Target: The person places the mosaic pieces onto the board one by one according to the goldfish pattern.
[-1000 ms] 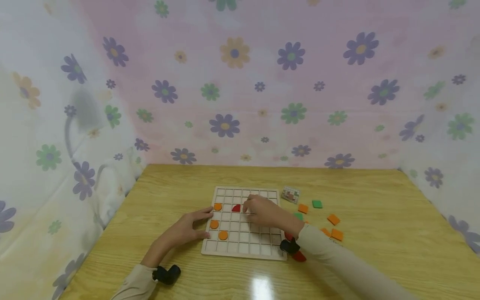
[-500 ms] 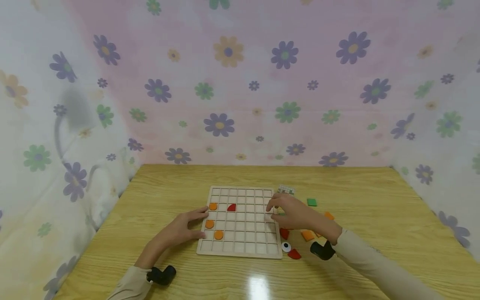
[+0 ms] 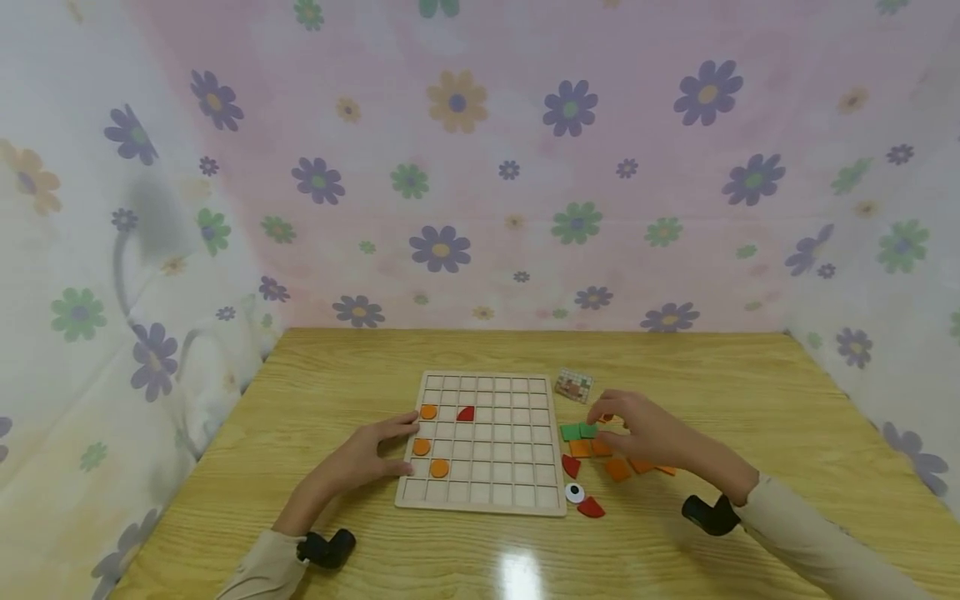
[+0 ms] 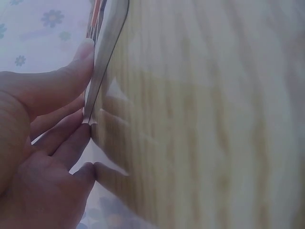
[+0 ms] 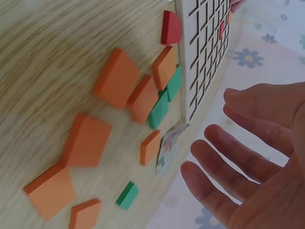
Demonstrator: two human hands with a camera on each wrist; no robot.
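Right grip spread beside the tiles, left grip at the grid board

The left grip is spread. Its thumb and fingertips touch the left edge of the grid board, which lies flat on the counter, to the right of this grip. On the board, an upper orange disc lies just beside the index fingertip, a middle orange disc lies level with the gap between index finger and thumb, and a lower orange disc lies just right of the thumb. A red quarter-circle occupies the upper disc's row, farther right of the left grip.

The right grip is spread, its thumb and fingers apart, to the right of the board. Two green square tiles lie just left of its fingertips. Orange square tiles lie on its near side. The pattern card lies beyond its fingertips, to the left. A white disc with a black centre and two loose red pieces lie to its near left.
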